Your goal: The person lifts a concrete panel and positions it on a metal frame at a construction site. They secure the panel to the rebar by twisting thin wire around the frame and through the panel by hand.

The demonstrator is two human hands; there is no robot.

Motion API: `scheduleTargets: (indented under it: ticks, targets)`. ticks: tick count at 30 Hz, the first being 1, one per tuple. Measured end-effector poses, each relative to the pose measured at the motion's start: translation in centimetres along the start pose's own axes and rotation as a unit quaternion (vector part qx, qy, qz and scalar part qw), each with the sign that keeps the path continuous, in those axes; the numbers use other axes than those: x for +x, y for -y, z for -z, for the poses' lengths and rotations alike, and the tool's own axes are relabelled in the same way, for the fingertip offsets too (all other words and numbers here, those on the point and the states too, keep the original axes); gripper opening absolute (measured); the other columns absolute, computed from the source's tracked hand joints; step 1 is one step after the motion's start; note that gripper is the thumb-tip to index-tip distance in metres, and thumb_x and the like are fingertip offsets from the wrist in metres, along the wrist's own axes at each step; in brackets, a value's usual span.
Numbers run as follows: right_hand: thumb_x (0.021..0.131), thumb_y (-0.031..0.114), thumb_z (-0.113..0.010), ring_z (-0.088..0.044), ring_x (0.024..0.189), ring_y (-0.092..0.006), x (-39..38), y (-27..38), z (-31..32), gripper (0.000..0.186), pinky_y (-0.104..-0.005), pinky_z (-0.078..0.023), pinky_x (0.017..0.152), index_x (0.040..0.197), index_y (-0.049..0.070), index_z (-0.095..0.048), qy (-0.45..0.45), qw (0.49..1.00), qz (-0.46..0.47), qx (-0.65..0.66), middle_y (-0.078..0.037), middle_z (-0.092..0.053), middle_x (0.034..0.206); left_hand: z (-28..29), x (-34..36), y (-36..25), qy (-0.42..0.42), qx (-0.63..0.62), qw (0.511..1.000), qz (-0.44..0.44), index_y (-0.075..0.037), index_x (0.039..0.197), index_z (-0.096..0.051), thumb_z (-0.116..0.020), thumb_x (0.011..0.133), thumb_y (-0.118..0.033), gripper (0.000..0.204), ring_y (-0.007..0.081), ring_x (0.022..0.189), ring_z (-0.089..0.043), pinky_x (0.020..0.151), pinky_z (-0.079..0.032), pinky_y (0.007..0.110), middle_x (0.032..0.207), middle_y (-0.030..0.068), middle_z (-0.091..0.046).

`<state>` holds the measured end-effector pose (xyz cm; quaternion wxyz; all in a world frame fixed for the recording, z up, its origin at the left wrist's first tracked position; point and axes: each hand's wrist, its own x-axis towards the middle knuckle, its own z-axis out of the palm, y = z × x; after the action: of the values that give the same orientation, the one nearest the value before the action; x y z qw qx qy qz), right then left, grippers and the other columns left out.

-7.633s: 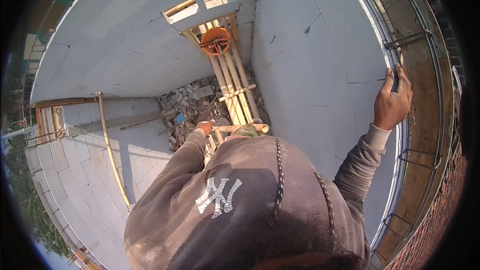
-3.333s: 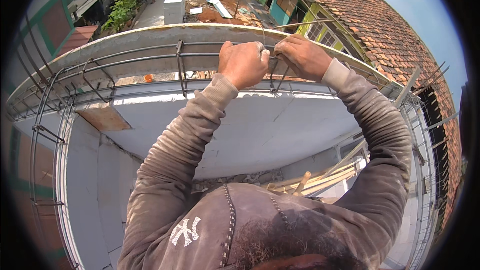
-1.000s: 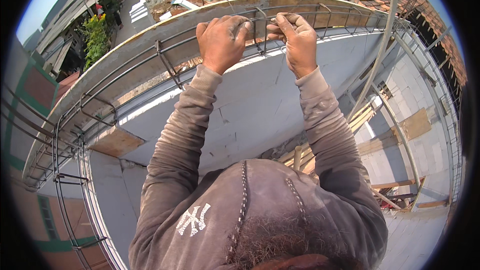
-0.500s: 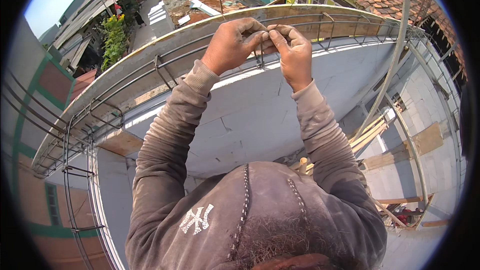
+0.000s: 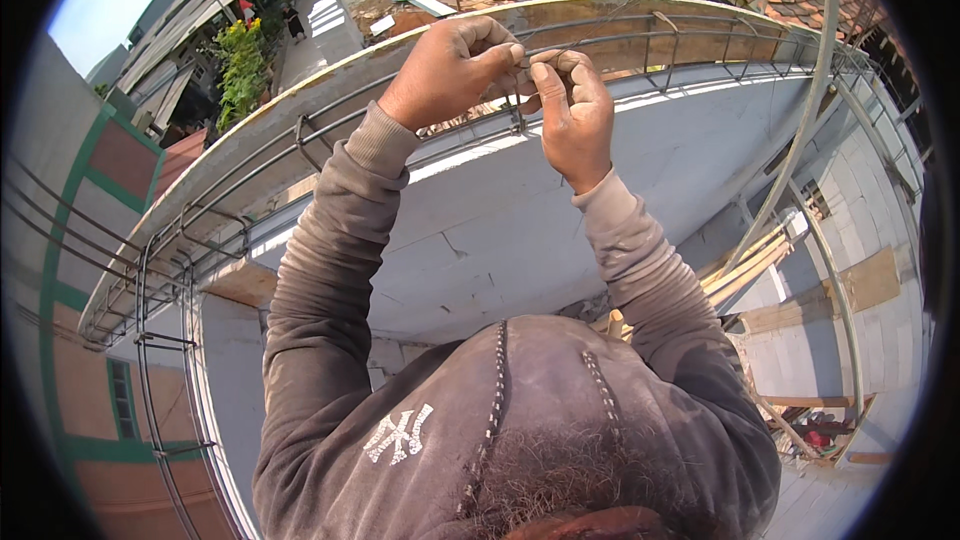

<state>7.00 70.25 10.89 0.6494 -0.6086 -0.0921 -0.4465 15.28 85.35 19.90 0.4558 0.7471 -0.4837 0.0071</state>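
Observation:
My left hand (image 5: 448, 78) is raised above the steel rebar cage (image 5: 300, 140) that runs along the wall top. Its fingers are curled and pinched. Close beside it, my right hand (image 5: 577, 118) holds thumb and bent forefinger together, a small gap from the left fingertips. Whatever lies between the fingers is too thin to make out. Just below the hands, a stirrup (image 5: 517, 115) of the cage reaches down to the wall. The curled fingers partly hide the long bars behind them.
A timber form board (image 5: 690, 45) curves along the cage's far side. The pale block wall (image 5: 480, 210) drops away on the near side. At right, a long upright pole (image 5: 800, 130) leans near bamboo poles (image 5: 750, 265). Vertical rebar (image 5: 145, 380) stands at left.
My hands have drawn slightly apart, the left moving a little left and up. The surroundings have shifted slightly in the view.

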Motion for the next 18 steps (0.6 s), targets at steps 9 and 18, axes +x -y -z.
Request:
scheduleTargets:
  ticks: [9, 18]
  targets:
    - [0.097, 0.003, -0.072, -0.067, 0.096, -0.0268, 2.4, 1.7, 1.9, 0.009, -0.0372, -0.052, 0.093, 0.105, 0.005, -0.074, 0.069, 0.897, 0.312, -0.306, -0.006, -0.073, 0.112, 1.1, 2.0, 1.5, 0.096, -0.137, 0.98, 0.107, 0.004, 0.104, -0.078, -0.078, 0.1, -0.016, 0.021, 0.0155, 0.082, -0.077, 0.078, -0.064, 0.028, 0.092, 0.0101, -0.079]
    - [0.099, 0.001, -0.069, -0.069, 0.1, -0.0297, 2.4, 1.7, 1.8, 0.01, -0.0393, -0.053, 0.093, 0.109, 0.002, -0.071, 0.152, 0.917, 0.285, -0.233, -0.01, -0.074, 0.11, 0.4, -1.2, 2.4, 0.014, -0.235, 0.972, 0.016, 0.006, 0.134, -0.061, -0.066, 0.104, -0.01, 0.035, 0.0206, 0.117, -0.071, 0.103, -0.057, 0.031, 0.125, 0.0159, -0.072]
